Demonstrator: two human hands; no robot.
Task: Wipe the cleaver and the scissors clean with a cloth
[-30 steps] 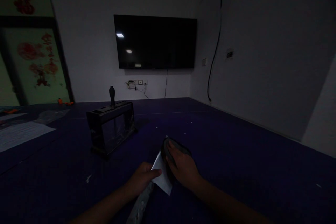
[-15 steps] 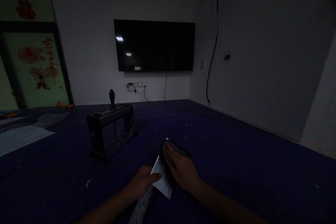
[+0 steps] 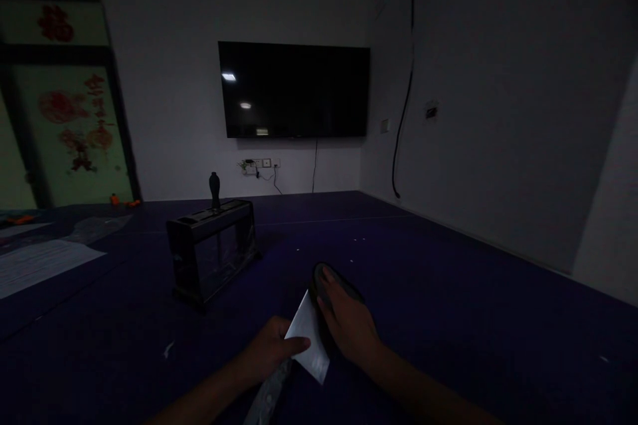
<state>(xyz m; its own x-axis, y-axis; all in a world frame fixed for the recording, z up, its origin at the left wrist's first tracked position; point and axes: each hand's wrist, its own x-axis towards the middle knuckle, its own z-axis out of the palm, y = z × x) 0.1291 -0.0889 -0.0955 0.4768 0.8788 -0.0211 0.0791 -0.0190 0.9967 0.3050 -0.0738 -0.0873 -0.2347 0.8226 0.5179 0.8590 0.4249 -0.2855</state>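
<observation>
Head view: white sheet pinched in left hand, beside right hand.

And there's the dark purple surface, black frame standing on it! Left of that lie a printed sheet and clear plastic; white scraps speckle it.

Head camera faces forward, down — hands close.

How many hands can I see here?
2. The left hand pinches a white sheet; the right hand rests against a dark rounded object. No others show.
</observation>
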